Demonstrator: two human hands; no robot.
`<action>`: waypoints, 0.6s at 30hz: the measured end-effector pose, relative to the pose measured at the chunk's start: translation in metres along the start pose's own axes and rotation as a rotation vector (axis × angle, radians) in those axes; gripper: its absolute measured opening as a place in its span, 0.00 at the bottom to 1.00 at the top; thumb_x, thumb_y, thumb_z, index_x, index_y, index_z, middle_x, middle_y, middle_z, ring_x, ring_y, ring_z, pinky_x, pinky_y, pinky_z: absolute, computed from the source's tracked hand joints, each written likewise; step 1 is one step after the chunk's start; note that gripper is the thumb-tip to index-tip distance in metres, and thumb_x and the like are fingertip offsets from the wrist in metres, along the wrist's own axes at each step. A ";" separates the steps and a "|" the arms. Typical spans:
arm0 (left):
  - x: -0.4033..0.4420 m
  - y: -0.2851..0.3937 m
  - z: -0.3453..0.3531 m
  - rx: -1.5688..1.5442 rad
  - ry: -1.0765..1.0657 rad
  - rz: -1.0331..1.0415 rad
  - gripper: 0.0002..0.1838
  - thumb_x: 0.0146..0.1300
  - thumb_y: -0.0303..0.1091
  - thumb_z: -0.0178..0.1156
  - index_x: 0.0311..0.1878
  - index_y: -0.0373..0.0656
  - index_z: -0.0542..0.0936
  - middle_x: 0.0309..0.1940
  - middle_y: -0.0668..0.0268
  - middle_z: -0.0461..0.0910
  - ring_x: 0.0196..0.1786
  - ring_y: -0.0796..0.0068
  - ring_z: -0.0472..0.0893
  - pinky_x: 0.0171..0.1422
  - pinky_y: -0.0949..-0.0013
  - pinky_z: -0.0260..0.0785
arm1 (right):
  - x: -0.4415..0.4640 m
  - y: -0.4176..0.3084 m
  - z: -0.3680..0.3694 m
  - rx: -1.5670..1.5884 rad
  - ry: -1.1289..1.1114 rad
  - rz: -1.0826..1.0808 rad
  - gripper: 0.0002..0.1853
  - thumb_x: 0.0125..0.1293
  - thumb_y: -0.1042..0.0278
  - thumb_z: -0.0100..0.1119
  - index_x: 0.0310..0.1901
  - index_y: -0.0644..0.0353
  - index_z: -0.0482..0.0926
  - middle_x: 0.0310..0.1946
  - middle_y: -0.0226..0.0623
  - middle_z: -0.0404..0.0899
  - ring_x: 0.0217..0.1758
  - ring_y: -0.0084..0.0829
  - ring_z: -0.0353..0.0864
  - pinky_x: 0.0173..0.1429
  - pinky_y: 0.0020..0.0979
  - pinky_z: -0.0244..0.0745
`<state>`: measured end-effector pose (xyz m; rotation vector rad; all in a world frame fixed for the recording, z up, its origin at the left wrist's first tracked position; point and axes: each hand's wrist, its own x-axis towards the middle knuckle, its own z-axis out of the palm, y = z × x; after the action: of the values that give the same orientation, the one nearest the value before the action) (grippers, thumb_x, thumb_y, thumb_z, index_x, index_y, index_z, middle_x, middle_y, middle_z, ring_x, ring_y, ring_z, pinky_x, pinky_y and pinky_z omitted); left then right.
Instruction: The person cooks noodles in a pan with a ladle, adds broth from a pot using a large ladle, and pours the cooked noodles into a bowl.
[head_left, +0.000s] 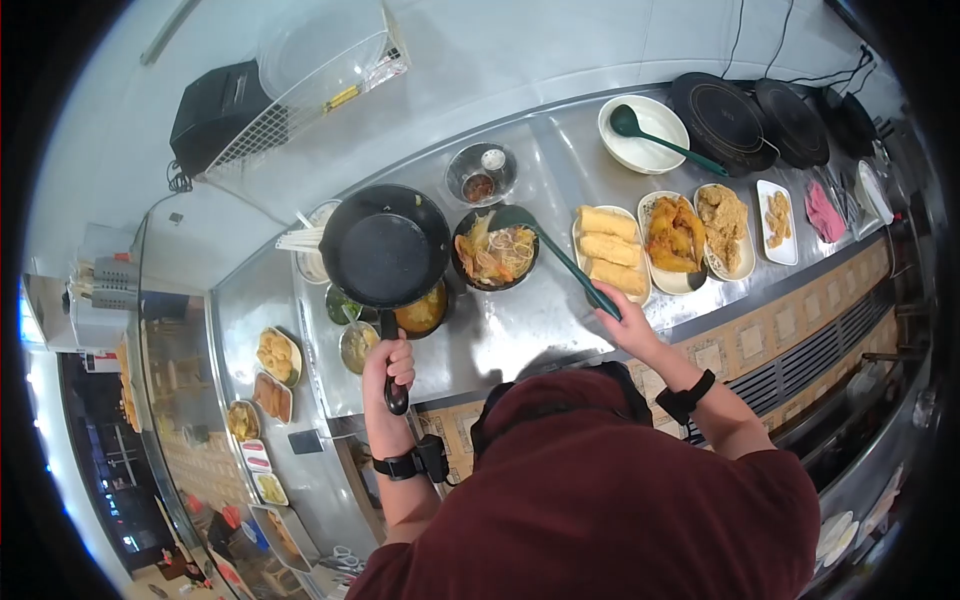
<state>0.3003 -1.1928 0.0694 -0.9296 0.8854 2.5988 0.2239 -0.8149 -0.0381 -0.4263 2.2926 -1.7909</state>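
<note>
My left hand (388, 362) is wrapped round the handle of a black frying pan (386, 250), held up over the counter with its inside bare. In my right hand (627, 318) is the end of a dark green ladle (560, 252). Its head reaches the far side of a black bowl of noodles (497, 262) with vegetables. Partly under the pan are a bowl of orange-brown soup (424, 312) and a small metal bowl (357, 347) of pale food. A metal bowl (480, 174) with a reddish-brown seasoning stands behind the noodles.
To the right stand plates of golden rolls (610, 246), yellow-brown pieces (674, 236) and fried food (724, 230). A white bowl (643, 150) holds another green ladle. Black round cookers (722, 112) sit at the back right. Plated dishes (277, 357) line the left counter.
</note>
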 end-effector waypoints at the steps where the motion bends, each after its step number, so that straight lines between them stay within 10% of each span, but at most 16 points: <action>1: -0.001 -0.002 -0.003 -0.040 -0.013 -0.009 0.07 0.58 0.26 0.46 0.40 0.43 0.69 0.16 0.76 0.59 0.12 0.89 0.58 0.12 0.82 0.51 | -0.002 0.003 0.005 0.005 0.014 0.029 0.22 0.59 0.73 0.51 0.57 0.56 0.66 0.35 0.38 0.76 0.34 0.22 0.74 0.39 0.22 0.68; 8: -0.011 -0.006 0.015 0.300 0.095 0.055 0.07 0.55 0.25 0.48 0.37 0.45 0.65 0.16 0.76 0.59 0.13 0.88 0.58 0.13 0.82 0.50 | 0.027 -0.052 0.008 -0.183 -0.098 -0.123 0.25 0.56 0.75 0.53 0.58 0.54 0.66 0.40 0.43 0.78 0.36 0.33 0.78 0.40 0.26 0.71; 15: -0.009 -0.014 0.055 0.792 0.146 0.175 0.09 0.53 0.26 0.50 0.36 0.40 0.63 0.17 0.69 0.65 0.12 0.82 0.64 0.13 0.76 0.56 | 0.083 -0.060 0.027 -0.950 0.020 -0.618 0.35 0.49 0.75 0.52 0.62 0.38 0.61 0.21 0.37 0.63 0.20 0.36 0.71 0.25 0.34 0.69; 18: 0.000 -0.018 0.055 0.995 0.178 0.313 0.09 0.52 0.27 0.51 0.35 0.38 0.64 0.17 0.66 0.66 0.12 0.79 0.66 0.13 0.74 0.58 | 0.053 -0.046 0.006 -1.042 -0.081 -0.447 0.36 0.47 0.75 0.53 0.61 0.40 0.62 0.21 0.37 0.65 0.20 0.36 0.71 0.23 0.34 0.69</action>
<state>0.2804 -1.1444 0.0949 -0.7334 2.1964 1.8223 0.1804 -0.8489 0.0066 -1.1924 3.0525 -0.4781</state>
